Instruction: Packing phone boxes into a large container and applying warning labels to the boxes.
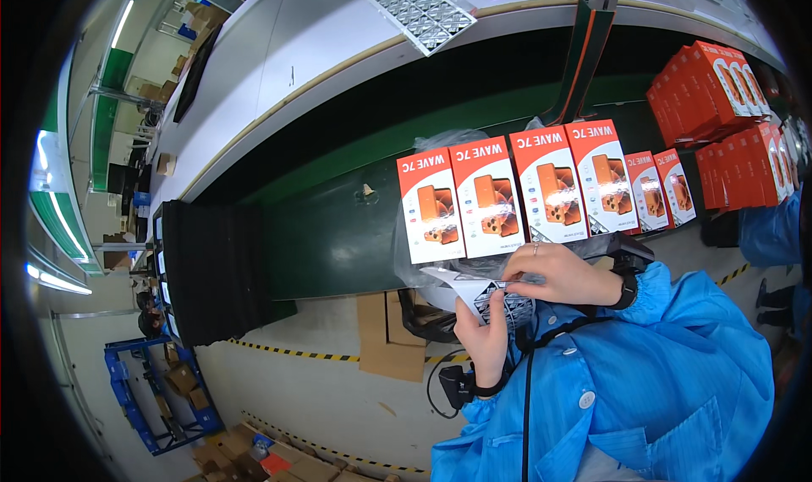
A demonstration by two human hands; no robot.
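Note:
My left hand (484, 340) pinches the lower edge of a white sticker sheet (470, 289) with a black-and-silver pattern, thumb and forefinger raised along it. Above and to its right, my right hand (562, 275) has its fingertips closed on the upper right part of the same sheet, and the fingers hide some of it. The sheet bends away from the hands at its left corner. Just beyond them stands a row of orange-and-white phone boxes (486, 199), with clear plastic wrap (408, 266) around their base. The two boxes at the right of the row appear smaller.
The boxes stand on a dark green conveyor surface (338, 228). More orange boxes (702, 93) are stacked at the far right. A black ribbed cover (216, 271) lies to the left. Another patterned sheet (419, 13) overhangs the white shelf (313, 25). A cardboard piece (385, 338) is below the conveyor.

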